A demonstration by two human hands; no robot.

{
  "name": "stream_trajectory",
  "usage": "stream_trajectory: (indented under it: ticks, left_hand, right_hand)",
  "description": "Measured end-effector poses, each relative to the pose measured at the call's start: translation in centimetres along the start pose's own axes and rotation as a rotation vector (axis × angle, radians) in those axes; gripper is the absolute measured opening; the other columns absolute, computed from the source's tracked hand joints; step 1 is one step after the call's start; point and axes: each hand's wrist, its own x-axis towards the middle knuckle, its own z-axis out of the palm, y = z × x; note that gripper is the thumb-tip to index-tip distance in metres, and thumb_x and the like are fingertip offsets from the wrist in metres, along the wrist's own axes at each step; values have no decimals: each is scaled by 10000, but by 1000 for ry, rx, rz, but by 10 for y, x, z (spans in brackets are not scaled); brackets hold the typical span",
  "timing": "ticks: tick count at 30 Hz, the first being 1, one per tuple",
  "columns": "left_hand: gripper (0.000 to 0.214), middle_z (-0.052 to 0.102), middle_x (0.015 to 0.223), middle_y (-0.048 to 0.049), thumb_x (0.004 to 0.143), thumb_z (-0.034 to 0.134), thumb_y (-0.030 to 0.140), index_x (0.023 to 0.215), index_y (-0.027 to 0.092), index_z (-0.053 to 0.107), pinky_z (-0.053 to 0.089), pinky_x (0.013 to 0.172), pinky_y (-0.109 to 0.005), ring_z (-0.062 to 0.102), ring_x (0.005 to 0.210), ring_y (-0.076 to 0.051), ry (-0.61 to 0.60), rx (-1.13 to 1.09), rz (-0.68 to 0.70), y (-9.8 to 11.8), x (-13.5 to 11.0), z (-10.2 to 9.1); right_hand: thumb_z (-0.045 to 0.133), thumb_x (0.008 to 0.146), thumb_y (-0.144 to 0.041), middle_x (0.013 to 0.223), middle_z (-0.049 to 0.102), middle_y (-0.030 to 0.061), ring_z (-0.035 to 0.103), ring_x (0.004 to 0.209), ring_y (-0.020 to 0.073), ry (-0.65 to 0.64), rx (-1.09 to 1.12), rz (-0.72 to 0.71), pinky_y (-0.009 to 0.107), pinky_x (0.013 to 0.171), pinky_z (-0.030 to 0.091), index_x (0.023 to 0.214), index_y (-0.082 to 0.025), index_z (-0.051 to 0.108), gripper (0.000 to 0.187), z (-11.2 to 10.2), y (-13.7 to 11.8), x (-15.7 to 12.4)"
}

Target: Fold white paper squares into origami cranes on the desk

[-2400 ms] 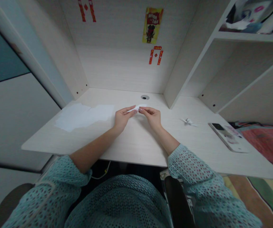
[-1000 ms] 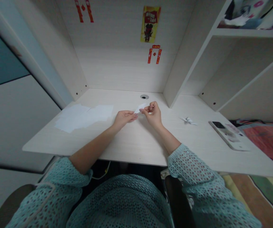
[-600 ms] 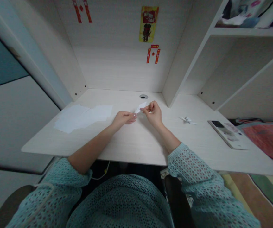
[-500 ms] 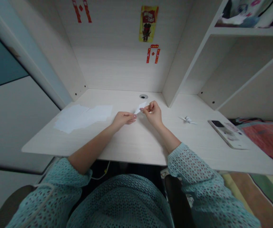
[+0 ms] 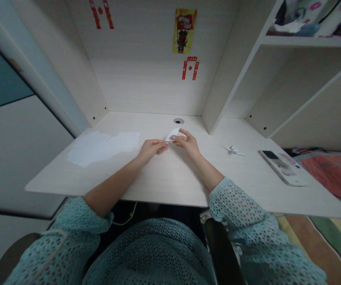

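Note:
Between my two hands, a small folded piece of white paper is held just above the desk. My left hand pinches its lower left end between thumb and fingers. On the right side of the paper, my right hand has its thumb and fingers closed on it, with the index finger along the upper edge. The fingers partly cover the paper, so its full folded shape cannot be made out. To the right lies a small folded white paper piece with pointed ends.
White paper sheets lie overlapping on the left of the white desk. A phone rests at the right. Behind my hands is a round cable hole. An upright divider stands at the back right.
My right hand has lowered slightly and shifted left, its fingers now lying further along the paper. My left hand keeps its pinch, almost in the same place.

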Motion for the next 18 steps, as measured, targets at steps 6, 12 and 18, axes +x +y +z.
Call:
stream_trajectory:
  ticks: [6, 12, 18]
  left_hand:
    - [334, 707, 784, -83, 659, 697, 462, 787, 154, 716, 447, 614, -240, 610, 672, -132, -27, 89, 50, -2, 0, 2]
    - [347, 699, 723, -77, 702, 655, 482, 791, 153, 719, 418, 531, -221, 604, 627, -131, -29, 220, 97, -2, -1, 4]
    - [356, 702, 747, -89, 707, 648, 489, 800, 152, 709, 419, 516, -221, 636, 655, -151, -25, 264, 71, -5, -1, 2]
  right_hand:
    - [754, 549, -501, 637, 666, 36, 553, 593, 130, -79, -86, 95, 263, 568, 400, 607, -162, 663, 355, 7, 7, -4]
    - [751, 537, -522, 556, 628, 35, 507, 541, 131, -36, -149, 39, 272, 535, 356, 559, -164, 658, 371, 4, 9, 0]
    - [704, 598, -561, 565, 628, 37, 500, 532, 124, -65, -139, 45, 280, 556, 367, 558, -161, 665, 404, 2, 11, 1]
